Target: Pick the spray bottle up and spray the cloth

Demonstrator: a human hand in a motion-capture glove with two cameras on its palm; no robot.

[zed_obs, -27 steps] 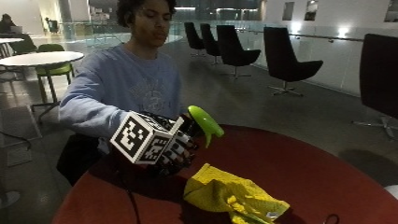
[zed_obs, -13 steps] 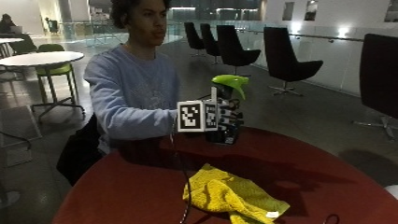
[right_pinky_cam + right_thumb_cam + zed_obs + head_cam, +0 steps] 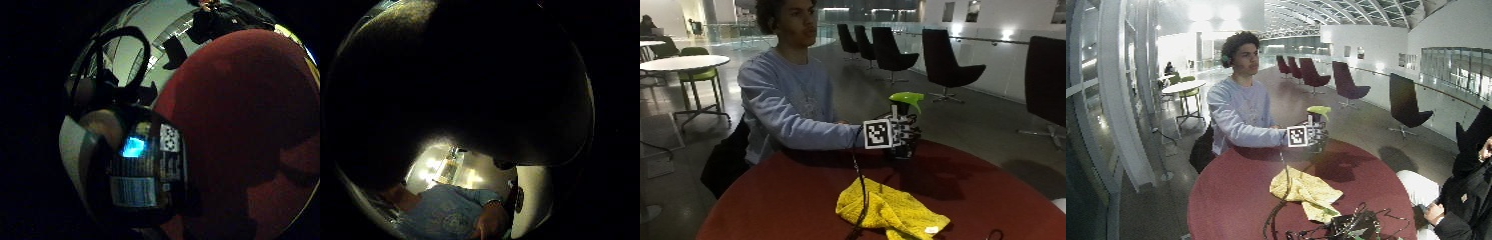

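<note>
1. At the far edge of the round dark-red table (image 3: 986,200), outside view: the black-gloved right hand (image 3: 905,137) grips the dark spray bottle with a green trigger head (image 3: 906,100), fingers curled round its body. A second ago it tilted near the crumpled yellow cloth (image 3: 889,210); now it stands upright, well apart from the cloth, so the spraying looks finished or paused.
2. Wide outside view: the bottle (image 3: 1318,111) rests on or just above the table, with the cloth (image 3: 1302,190) nearer the camera. Around them is a dim hall of dark chairs (image 3: 1409,107).
3. Little-finger palm view: the bottle's label (image 3: 145,170) fills the frame beside the red tabletop (image 3: 240,125).
</note>
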